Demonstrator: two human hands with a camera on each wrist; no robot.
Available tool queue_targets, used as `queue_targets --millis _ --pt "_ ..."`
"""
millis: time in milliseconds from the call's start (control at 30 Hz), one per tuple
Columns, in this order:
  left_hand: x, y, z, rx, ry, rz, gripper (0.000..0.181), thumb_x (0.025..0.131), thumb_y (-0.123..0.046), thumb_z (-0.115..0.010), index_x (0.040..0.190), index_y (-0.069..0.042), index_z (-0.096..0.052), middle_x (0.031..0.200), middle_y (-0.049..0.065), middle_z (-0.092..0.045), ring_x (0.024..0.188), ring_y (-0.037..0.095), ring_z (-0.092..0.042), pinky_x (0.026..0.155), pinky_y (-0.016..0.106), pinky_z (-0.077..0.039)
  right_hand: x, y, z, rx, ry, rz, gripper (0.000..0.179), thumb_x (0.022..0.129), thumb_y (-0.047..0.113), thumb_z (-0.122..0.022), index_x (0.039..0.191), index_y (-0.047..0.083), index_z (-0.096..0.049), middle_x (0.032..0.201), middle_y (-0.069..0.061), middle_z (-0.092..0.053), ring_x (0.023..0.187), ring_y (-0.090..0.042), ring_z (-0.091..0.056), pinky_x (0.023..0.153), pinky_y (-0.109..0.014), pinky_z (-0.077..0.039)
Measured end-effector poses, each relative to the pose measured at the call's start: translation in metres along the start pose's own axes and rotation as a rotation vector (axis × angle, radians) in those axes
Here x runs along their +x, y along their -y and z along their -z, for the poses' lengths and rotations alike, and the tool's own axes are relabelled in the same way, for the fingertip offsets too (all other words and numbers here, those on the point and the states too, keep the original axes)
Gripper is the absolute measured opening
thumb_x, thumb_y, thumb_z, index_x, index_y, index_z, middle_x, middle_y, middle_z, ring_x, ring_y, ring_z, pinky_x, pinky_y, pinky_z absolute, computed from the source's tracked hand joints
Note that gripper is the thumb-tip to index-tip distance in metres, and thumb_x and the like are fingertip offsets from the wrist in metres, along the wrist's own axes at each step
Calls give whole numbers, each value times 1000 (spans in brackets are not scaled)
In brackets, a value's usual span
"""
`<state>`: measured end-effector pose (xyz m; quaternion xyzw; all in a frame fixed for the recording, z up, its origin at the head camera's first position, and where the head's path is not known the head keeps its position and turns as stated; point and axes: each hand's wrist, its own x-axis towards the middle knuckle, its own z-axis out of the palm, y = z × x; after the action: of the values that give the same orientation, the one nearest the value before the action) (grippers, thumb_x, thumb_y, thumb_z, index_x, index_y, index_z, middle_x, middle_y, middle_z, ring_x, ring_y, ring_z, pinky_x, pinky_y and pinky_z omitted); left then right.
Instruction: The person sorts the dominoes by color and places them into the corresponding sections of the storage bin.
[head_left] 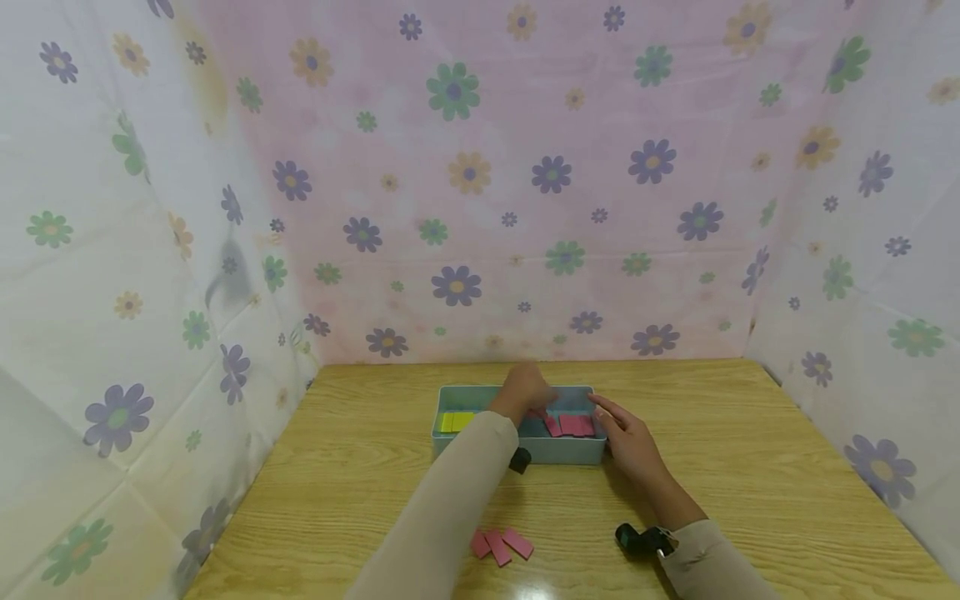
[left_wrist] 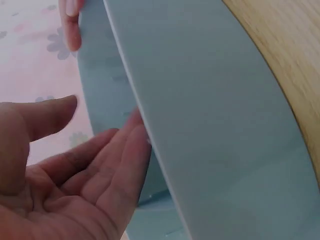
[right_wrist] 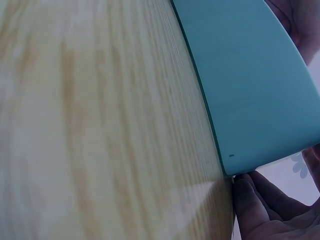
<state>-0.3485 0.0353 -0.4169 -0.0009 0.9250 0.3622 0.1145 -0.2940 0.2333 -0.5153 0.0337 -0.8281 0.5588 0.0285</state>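
A light blue-green rectangular box (head_left: 566, 452) stands on the table. My left hand (head_left: 527, 389) reaches over its front wall, fingertips down inside. In the left wrist view, the thumb stands apart from the loosely bent fingers, and nothing shows between them; the fingertips are partly behind the box wall. Flat pink pieces (head_left: 576, 426) lie in the box's right part, right of that hand, and flat yellow pieces (head_left: 456, 422) in its left part. My right hand (head_left: 636, 446) touches the box's right end, with fingertips at the lower corner (right_wrist: 245, 184) in the right wrist view.
Several pink pieces (head_left: 517, 543) lie loose on the wooden table (head_left: 360, 467), in front of the box and beside the left sleeve. Flower-patterned cloth (head_left: 495, 200) hangs behind the table and on both sides. A dark wrist camera (head_left: 643, 542) is on the right wrist.
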Motion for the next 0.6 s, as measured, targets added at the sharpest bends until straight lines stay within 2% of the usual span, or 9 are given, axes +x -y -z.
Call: queue_targets --millis 33,100,200,300,367,467,600 --pt "0 0 -1 -40 14 18 26 95 -26 -75 98 0 -70 83 11 -72 83 31 -77 77 42 -64 0 1 0 -10 -3 5 47 109 47 -48 152 28 -54 112 -13 -62 77 -15 -50 67 -28 -43" --pt "0 -1 -2 -103 47 44 38 99 -36 -69 113 -1 -69 94 12 -70 88 33 -75 81 45 -64 0 2 0 -29 -4 15 48 110 46 -47 153 27 -53 139 -12 -58 98 -21 -55 78 -30 -44" --pt "-3 -4 -2 -157 101 63 57 102 -50 -59 134 -4 -64 114 13 -68 100 34 -71 86 47 -62 -1 3 0 -47 -2 23 48 111 44 -45 154 26 -51 155 -11 -50 121 -27 -50 89 -35 -42" --pt "-7 -6 -2 -179 156 61 66 104 -59 -48 145 -8 -58 131 15 -63 110 36 -65 93 49 -60 0 3 0 -50 0 27 47 111 42 -45 155 26 -51 158 -10 -48 126 -28 -49 91 -36 -42" --pt "-9 -6 -3 -194 185 58 69 105 -62 -43 150 -10 -55 142 16 -59 119 38 -62 97 52 -58 0 3 0 -48 2 27 47 111 43 -45 155 26 -51 155 -11 -50 124 -29 -50 88 -35 -43" --pt "-8 -5 -5 -202 212 50 74 105 -65 -37 153 -10 -52 151 16 -54 128 43 -58 100 54 -56 0 2 0 -48 -1 28 48 111 45 -45 154 26 -51 151 -11 -52 122 -29 -51 86 -33 -43" --pt "-4 -2 -8 -224 220 57 77 105 -67 -35 153 -9 -51 153 17 -53 131 46 -57 100 56 -55 0 3 -1 -49 -3 27 49 110 47 -45 154 27 -52 145 -13 -55 113 -26 -52 84 -32 -43"
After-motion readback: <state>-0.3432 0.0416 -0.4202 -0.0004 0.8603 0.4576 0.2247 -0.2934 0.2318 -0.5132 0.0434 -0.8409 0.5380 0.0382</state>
